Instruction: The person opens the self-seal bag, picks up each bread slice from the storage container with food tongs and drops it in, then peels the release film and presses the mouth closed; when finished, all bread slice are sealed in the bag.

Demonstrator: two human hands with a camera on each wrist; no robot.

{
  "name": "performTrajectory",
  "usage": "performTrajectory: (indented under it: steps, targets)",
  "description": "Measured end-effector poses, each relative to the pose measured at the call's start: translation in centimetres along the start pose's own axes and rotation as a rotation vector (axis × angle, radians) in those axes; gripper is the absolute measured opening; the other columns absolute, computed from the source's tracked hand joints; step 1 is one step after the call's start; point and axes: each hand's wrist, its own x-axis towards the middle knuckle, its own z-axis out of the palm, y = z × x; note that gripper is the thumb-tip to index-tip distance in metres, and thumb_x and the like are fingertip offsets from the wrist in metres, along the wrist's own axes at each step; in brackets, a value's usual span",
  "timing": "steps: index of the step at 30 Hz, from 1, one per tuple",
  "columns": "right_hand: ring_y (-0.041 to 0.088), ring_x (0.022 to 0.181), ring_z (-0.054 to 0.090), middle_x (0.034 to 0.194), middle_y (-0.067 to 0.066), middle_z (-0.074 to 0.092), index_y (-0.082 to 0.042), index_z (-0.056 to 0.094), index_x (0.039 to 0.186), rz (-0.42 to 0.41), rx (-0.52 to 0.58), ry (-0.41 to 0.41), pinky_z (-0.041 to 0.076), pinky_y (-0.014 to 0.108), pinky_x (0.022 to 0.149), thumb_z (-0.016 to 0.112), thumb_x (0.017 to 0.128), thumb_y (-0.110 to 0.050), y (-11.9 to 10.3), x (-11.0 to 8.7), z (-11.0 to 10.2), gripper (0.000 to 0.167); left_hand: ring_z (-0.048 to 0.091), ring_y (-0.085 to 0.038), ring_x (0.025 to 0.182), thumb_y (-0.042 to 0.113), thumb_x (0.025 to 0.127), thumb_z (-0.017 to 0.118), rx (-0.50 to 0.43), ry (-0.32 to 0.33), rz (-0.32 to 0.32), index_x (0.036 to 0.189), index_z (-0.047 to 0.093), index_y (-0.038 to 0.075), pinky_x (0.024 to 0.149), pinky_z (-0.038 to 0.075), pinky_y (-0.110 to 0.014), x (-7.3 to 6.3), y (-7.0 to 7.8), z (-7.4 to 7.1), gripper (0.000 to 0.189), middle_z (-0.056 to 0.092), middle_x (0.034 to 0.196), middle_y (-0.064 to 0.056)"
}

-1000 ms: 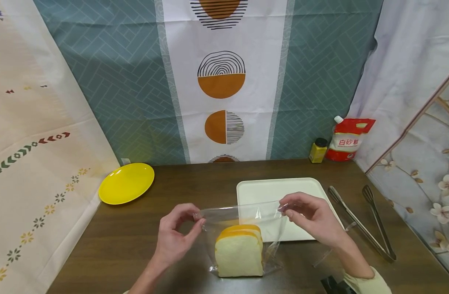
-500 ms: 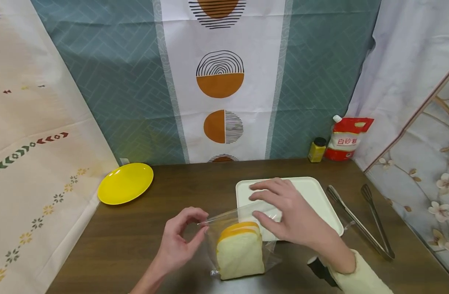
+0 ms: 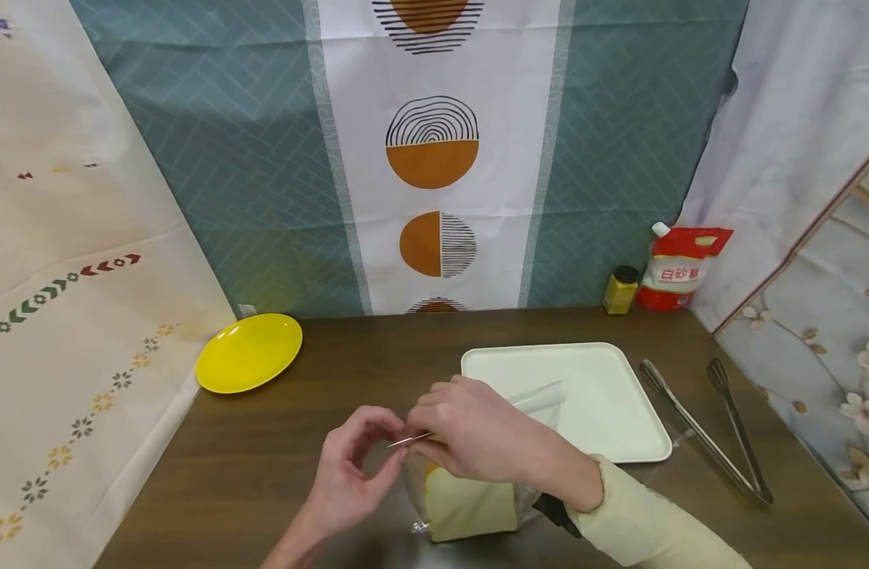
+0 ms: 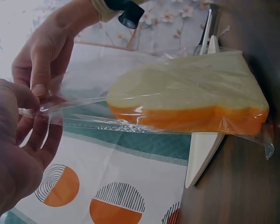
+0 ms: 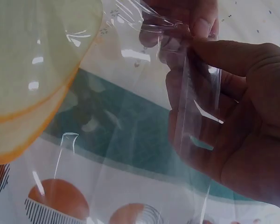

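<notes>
Slices of bread point(image 3: 470, 507) with orange crusts stand inside a clear plastic bag point(image 3: 543, 397) on the table. My left hand point(image 3: 352, 468) pinches the top left corner of the bag between thumb and fingers. Right beside it, my right hand point(image 3: 480, 433) pinches the bag's top edge, its forearm crossing above the bread. In the left wrist view, both hands meet at the gathered mouth of the bag, and the bread point(image 4: 186, 88) lies deeper inside. In the right wrist view, thumb and fingers of the right hand point(image 5: 256, 116) hold the film, which runs across the palm.
A white tray point(image 3: 605, 403) lies behind the bag to the right, with metal tongs point(image 3: 705, 435) beside it. A yellow plate point(image 3: 250, 353) sits at the back left. At the back right stand a yellow jar point(image 3: 620, 292) with a black lid and a red-and-white pouch point(image 3: 679, 269).
My right hand has let go of the bag's right corner, swept left over the bread and now pinches the bag's edge beside the left hand. The left hand keeps its hold on its corner.
</notes>
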Motion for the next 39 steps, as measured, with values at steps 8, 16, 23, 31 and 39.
performTrajectory:
  steps: [8,16,23,31,39]
  targets:
    - [0.005,0.063,0.051,0.069,-0.012,0.06,-0.016,0.073,0.08,0.038,0.024,-0.025,0.039,0.018,0.063,0.079,0.088,-0.022,-0.1,0.1,0.1,0.012,0.062,-0.02,0.073,-0.011,0.082,0.076,-0.014,0.024,-0.015,0.094,0.065,-0.002,0.072,0.056,-0.025,0.2,0.2,0.0,0.018,0.065,0.084,-0.012]
    - [0.001,0.064,0.052,0.071,-0.014,0.062,-0.017,0.075,0.08,0.115,0.077,-0.02,0.042,0.016,0.06,0.082,0.085,-0.018,0.5,-0.7,-0.4,0.009,0.061,-0.02,0.066,-0.019,0.079,0.073,0.021,0.078,-0.041,0.09,0.067,-0.001,0.064,0.054,-0.023,0.1,0.4,0.2,0.022,0.065,0.08,-0.011]
    - [0.0,0.064,0.054,0.073,-0.017,0.064,-0.019,0.074,0.078,0.272,0.103,-0.045,0.045,0.021,0.059,0.084,0.082,-0.018,1.6,-2.5,-1.2,0.011,0.062,-0.019,0.072,-0.029,0.075,0.067,-0.008,0.112,-0.123,0.092,0.067,-0.003,0.069,0.054,-0.021,0.1,0.6,-0.1,0.031,0.065,0.081,-0.013]
    - [-0.001,0.061,0.048,0.067,-0.026,0.055,-0.026,0.07,0.071,0.37,0.078,-0.067,0.042,0.023,0.055,0.087,0.079,-0.022,2.4,-4.4,-2.3,0.019,0.06,-0.022,0.071,-0.009,0.086,0.071,0.007,0.123,-0.114,0.089,0.066,-0.005,0.069,0.054,-0.02,0.0,0.4,-0.4,0.008,0.064,0.08,-0.012]
    - [-0.001,0.06,0.051,0.068,-0.025,0.06,-0.024,0.072,0.073,0.445,0.1,-0.056,0.043,0.024,0.054,0.087,0.078,-0.017,3.0,-6.2,-3.3,0.018,0.06,-0.02,0.071,-0.013,0.085,0.07,0.014,0.16,-0.11,0.089,0.065,-0.005,0.069,0.053,-0.02,-0.1,0.3,-0.9,0.01,0.063,0.08,-0.012]
